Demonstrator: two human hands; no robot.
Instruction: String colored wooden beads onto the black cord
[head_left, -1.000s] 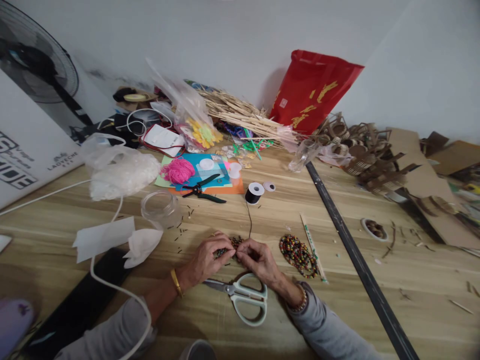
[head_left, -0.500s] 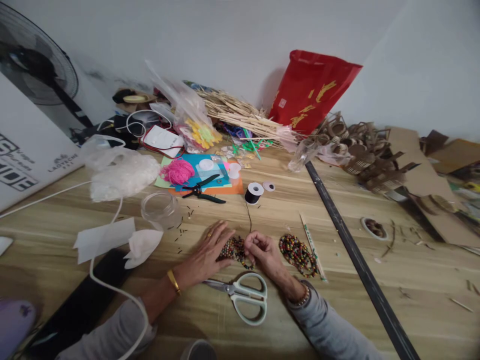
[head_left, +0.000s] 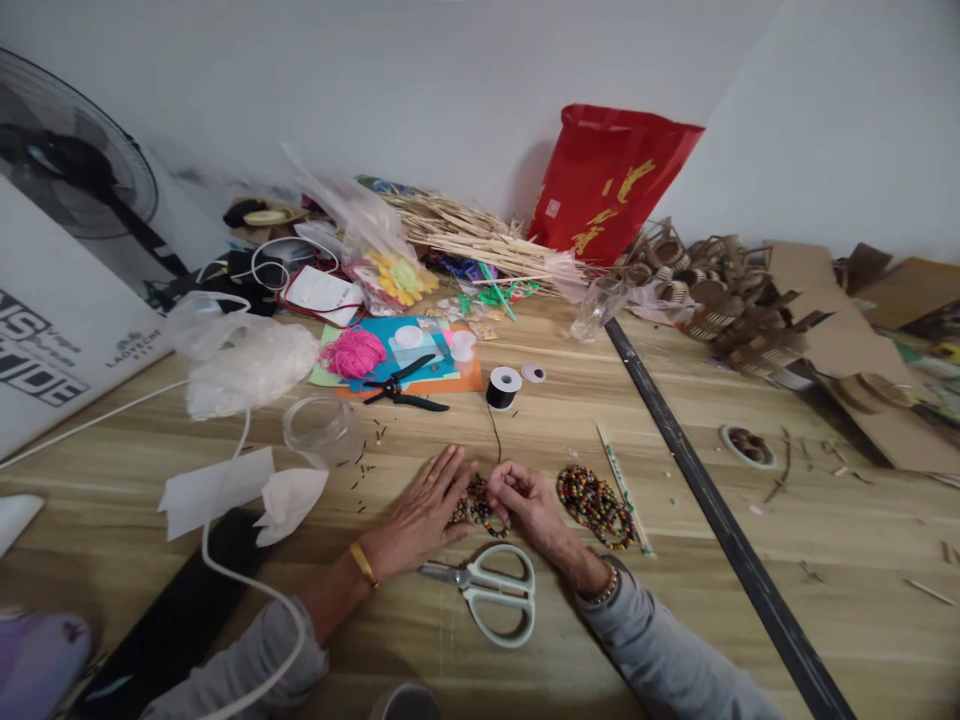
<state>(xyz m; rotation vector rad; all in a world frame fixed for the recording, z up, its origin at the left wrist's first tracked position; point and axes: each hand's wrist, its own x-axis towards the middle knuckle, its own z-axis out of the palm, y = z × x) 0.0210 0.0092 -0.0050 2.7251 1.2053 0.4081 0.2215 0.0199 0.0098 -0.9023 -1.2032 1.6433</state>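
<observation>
My left hand (head_left: 427,503) lies open and flat on the table, its fingers stretched out over part of a heap of small multicoloured beads (head_left: 474,500). My right hand (head_left: 523,500) is closed in a pinch at the heap's right edge. A thin black cord (head_left: 496,432) runs from a white-rimmed spool (head_left: 503,387) down to its fingertips. A short strung row of beads (head_left: 495,530) curves just below those fingers. To the right rests a coiled bead strand (head_left: 594,505). White-handled scissors (head_left: 499,595) lie below both hands.
Black-handled pliers (head_left: 405,386) and pink yarn (head_left: 352,353) lie on coloured sheets. A clear jar (head_left: 319,430) stands at left near a white cable (head_left: 251,580). A long dark strip (head_left: 705,500) crosses the right side. A thin stick (head_left: 625,485) lies beside the coil.
My left hand has slid slightly right, covering more of the bead heap. My right hand keeps its pinch in nearly the same place. The view has shifted a little.
</observation>
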